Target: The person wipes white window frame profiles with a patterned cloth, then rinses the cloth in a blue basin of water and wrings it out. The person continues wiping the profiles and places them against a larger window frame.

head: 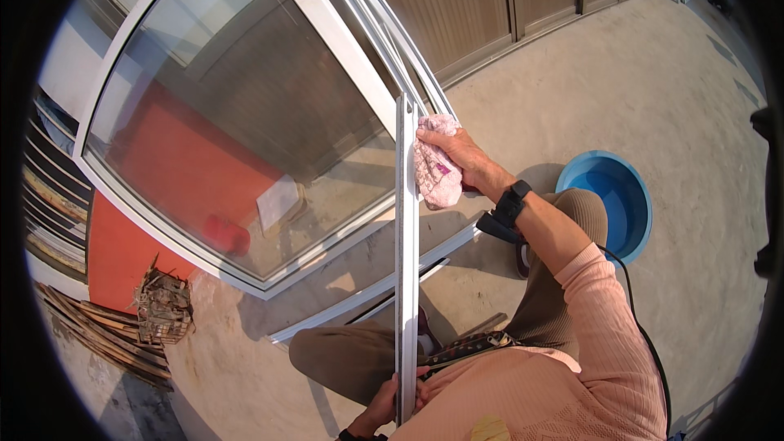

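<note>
A long white window-frame profile point(407, 245) runs from my lap up past my knees. My left hand point(387, 401) grips its near end, fingers wrapped around it close to my body. In my right hand point(462, 153) is a bunched pink cloth point(438, 174), pressed against the profile's right side near the far end. Beyond the profile, a glazed white window sash point(245, 116) leans at an angle on the left. Another white profile point(361, 294) lies on the floor, crossing beneath the one I hold.
A blue plastic basin point(625, 196) stands beside my right knee. More white frame pieces point(392, 30) lean behind the sash against brown panelled doors point(447, 0). To the left are a wire basket of twigs point(164, 303) and stacked wooden strips point(104, 331). Concrete floor point(692, 104) spreads around me.
</note>
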`<state>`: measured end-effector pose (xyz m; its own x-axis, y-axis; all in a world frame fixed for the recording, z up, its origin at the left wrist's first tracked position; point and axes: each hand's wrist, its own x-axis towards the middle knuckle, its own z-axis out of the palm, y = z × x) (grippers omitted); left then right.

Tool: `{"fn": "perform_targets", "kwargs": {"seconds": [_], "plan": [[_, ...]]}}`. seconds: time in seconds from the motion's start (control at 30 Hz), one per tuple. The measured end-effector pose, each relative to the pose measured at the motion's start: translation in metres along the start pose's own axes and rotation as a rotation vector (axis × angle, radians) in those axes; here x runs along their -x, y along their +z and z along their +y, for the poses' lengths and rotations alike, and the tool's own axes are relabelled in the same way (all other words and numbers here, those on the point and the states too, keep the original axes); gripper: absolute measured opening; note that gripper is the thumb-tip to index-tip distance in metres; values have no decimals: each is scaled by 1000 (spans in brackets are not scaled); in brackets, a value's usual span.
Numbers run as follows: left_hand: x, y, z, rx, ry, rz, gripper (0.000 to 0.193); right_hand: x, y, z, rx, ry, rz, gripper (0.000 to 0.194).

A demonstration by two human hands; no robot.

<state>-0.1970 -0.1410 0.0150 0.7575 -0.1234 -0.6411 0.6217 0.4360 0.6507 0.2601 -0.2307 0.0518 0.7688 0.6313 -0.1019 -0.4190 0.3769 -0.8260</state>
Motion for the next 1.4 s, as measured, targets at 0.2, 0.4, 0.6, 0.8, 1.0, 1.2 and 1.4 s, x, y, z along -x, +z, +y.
{"fn": "perform_targets", "kwargs": {"seconds": [0.2, 0.4, 0.6, 0.8, 1.0, 1.2, 1.4], "plan": [[-4, -14, -15, 136, 74, -153, 74, 0, -2, -3, -269, 20, -29, 29], [-4, -17, -19, 114, 83, -145, 75, -1, -4, -5, -32, -17, -34, 29], [-6, -19, -21, 100, 91, -108, 76, 4, -2, -7, -75, -52, -79, 29], [-3, -18, -17, -6, 81, -80, 78, 3, 1, -11, 47, -53, -24, 27], [8, -20, -22, -124, 50, -94, 80, -5, -7, -7, 160, -140, 230, 23], [16, -23, -36, 95, 2, -125, 78, -10, -26, -23, 0, -159, 439, 29], [1, -28, -34, 326, 38, -257, 78, 15, 0, -10, 119, 60, -10, 36]]}}
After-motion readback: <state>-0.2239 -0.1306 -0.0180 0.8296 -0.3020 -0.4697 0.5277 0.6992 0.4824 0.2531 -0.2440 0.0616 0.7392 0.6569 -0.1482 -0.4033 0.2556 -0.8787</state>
